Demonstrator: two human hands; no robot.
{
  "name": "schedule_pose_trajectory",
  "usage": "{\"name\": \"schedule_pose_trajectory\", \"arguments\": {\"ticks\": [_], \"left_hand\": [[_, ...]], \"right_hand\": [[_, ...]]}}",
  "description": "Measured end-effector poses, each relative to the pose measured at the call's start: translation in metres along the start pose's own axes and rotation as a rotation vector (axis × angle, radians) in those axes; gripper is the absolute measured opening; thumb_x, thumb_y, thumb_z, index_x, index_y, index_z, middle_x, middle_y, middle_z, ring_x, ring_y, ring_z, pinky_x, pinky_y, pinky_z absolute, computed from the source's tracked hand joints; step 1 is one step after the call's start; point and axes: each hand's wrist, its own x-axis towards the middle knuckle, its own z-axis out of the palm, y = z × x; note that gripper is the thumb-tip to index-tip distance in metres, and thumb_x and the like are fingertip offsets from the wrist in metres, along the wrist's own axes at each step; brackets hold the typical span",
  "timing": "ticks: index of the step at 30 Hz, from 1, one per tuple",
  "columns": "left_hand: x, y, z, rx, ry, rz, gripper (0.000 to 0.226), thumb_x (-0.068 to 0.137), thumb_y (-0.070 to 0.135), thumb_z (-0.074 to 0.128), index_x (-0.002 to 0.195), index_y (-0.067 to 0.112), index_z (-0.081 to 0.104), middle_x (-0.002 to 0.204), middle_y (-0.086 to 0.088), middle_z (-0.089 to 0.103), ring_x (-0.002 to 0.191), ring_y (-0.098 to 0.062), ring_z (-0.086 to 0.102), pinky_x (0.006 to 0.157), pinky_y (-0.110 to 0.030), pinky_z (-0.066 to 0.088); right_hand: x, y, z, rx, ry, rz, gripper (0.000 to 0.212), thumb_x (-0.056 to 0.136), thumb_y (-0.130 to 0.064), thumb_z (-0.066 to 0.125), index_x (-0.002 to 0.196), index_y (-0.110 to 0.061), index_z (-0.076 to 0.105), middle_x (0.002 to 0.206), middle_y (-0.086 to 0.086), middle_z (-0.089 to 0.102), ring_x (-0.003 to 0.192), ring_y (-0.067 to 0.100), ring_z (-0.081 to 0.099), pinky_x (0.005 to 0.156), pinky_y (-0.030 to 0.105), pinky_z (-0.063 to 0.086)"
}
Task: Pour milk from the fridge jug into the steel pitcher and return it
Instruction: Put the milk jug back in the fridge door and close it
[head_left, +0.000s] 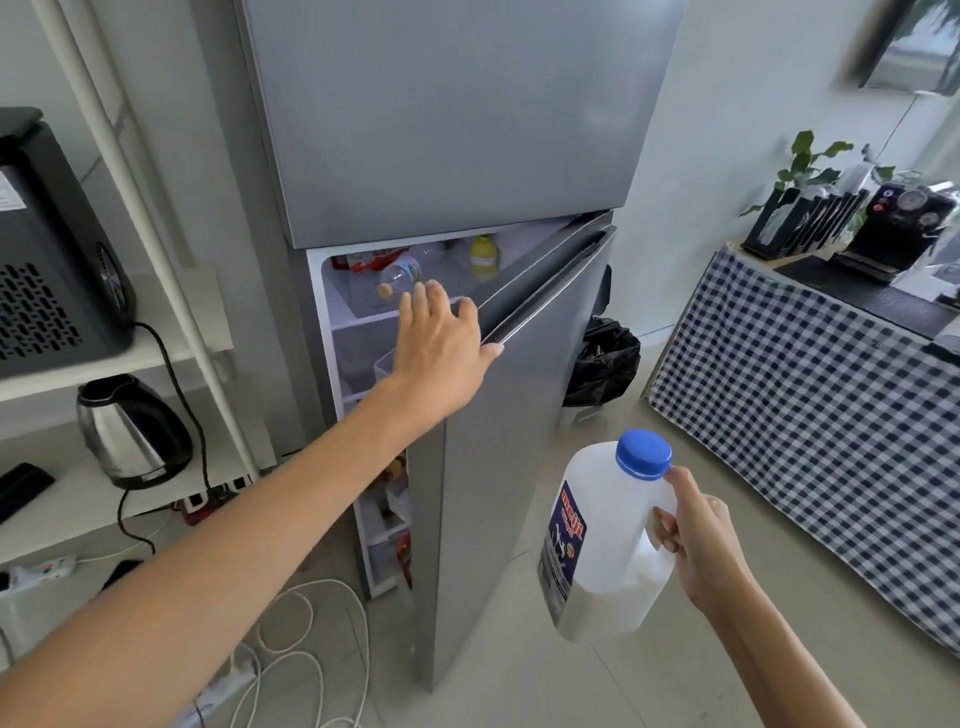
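1. Gripping the handle of the milk jug (608, 535), the right hand (696, 540) holds it upright, low beside the fridge door (514, 415).
2. Jug: white translucent plastic, blue cap, dark label with red lettering, milk in the lower part.
3. Left hand (441, 338), fingers straight, rests on the top edge of the partly open door.

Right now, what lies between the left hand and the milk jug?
In the head view, only the fridge door lies between left hand and milk jug.
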Motion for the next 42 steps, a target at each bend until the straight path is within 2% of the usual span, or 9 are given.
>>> {"name": "schedule_pose_trajectory", "arguments": {"ticks": [2, 4, 6, 9, 13, 20, 30, 36, 42], "left_hand": [[-0.001, 0.006, -0.006, -0.103, -0.088, 0.02, 0.069, 0.098, 0.047, 0.039, 0.147, 0.003, 0.022, 0.141, -0.026, 0.04, 0.128, -0.04, 0.042, 0.1, -0.043, 0.039], [-0.004, 0.017, -0.009, -0.17, -0.134, 0.062, 0.07, 0.098, 0.047, 0.039, 0.148, 0.003, 0.02, 0.14, -0.024, 0.041, 0.125, -0.04, 0.045, 0.096, -0.042, 0.041], [-0.007, 0.028, -0.012, -0.181, -0.228, 0.108, 0.075, 0.098, 0.051, 0.035, 0.152, 0.007, 0.009, 0.153, -0.025, 0.024, 0.136, -0.042, 0.032, 0.107, -0.043, 0.033], [-0.008, 0.047, -0.011, -0.283, -0.357, 0.228, 0.077, 0.097, 0.056, 0.027, 0.153, 0.014, -0.006, 0.16, -0.014, -0.014, 0.148, -0.031, -0.006, 0.118, -0.044, 0.01], [-0.005, 0.087, -0.005, -0.505, -0.43, 0.398, 0.074, 0.095, 0.059, 0.024, 0.154, 0.02, 0.001, 0.159, 0.0, -0.02, 0.142, -0.016, -0.029, 0.117, -0.042, -0.007], [0.018, 0.168, 0.014, -0.694, -0.335, 0.599, 0.055, 0.1, 0.051, 0.019, 0.148, 0.027, 0.032, 0.162, 0.004, 0.005, 0.148, -0.012, -0.013, 0.12, -0.048, -0.008], [0.075, 0.292, 0.035, -0.44, -0.198, 0.74, 0.059, 0.098, 0.054, 0.02, 0.142, 0.019, 0.037, 0.152, -0.001, 0.033, 0.145, -0.02, 0.019, 0.118, -0.051, 0.002], [0.099, 0.345, 0.05, -0.384, -0.123, 0.734, 0.06, 0.099, 0.053, 0.021, 0.147, 0.017, 0.028, 0.158, -0.004, 0.022, 0.149, -0.02, 0.008, 0.119, -0.048, 0.001], [0.152, 0.348, 0.057, -0.294, -0.115, 0.737, 0.066, 0.099, 0.053, 0.019, 0.151, 0.013, 0.018, 0.161, -0.007, 0.014, 0.149, -0.021, 0.006, 0.12, -0.044, 0.0]], "right_hand": [[-0.004, 0.007, -0.01, 0.012, 0.02, 0.01, 0.034, 0.083, -0.035, 0.054, 0.071, -0.006, 0.041, 0.058, 0.007, 0.022, 0.052, 0.017, 0.019, 0.056, 0.033, 0.019], [-0.007, 0.015, -0.021, 0.031, 0.056, 0.013, 0.036, 0.083, -0.036, 0.054, 0.069, -0.007, 0.037, 0.057, 0.006, 0.022, 0.053, 0.018, 0.019, 0.056, 0.033, 0.019], [-0.011, 0.021, -0.033, 0.055, 0.101, 0.016, 0.037, 0.083, -0.036, 0.055, 0.067, -0.013, 0.032, 0.055, 0.005, 0.022, 0.053, 0.018, 0.02, 0.056, 0.033, 0.019], [-0.017, 0.027, -0.051, 0.057, 0.178, 0.042, 0.043, 0.083, -0.038, 0.055, 0.071, -0.013, 0.021, 0.062, 0.009, 0.018, 0.048, 0.015, 0.021, 0.056, 0.032, 0.019], [-0.026, 0.032, -0.075, 0.063, 0.251, 0.069, 0.04, 0.083, -0.04, 0.054, 0.073, -0.011, 0.028, 0.066, 0.01, 0.018, 0.047, 0.014, 0.02, 0.055, 0.031, 0.019], [-0.046, 0.041, -0.119, 0.145, 0.422, 0.064, 0.033, 0.086, -0.035, 0.054, 0.07, -0.016, 0.033, 0.064, 0.009, 0.02, 0.049, 0.014, 0.02, 0.053, 0.028, 0.021], [-0.057, 0.06, -0.18, 0.169, 0.614, 0.092, 0.032, 0.089, -0.034, 0.053, 0.071, -0.014, 0.035, 0.063, 0.006, 0.02, 0.05, 0.014, 0.019, 0.04, 0.012, 0.032], [-0.041, 0.065, -0.194, 0.196, 0.633, 0.076, 0.029, 0.091, -0.032, 0.053, 0.075, -0.012, 0.039, 0.064, 0.005, 0.018, 0.052, 0.015, 0.019, 0.038, 0.01, 0.034], [-0.017, 0.058, -0.179, 0.23, 0.663, 0.073, 0.041, 0.09, -0.033, 0.054, 0.065, -0.02, 0.026, 0.06, 0.001, 0.014, 0.052, 0.015, 0.016, 0.043, 0.01, 0.036]]}}
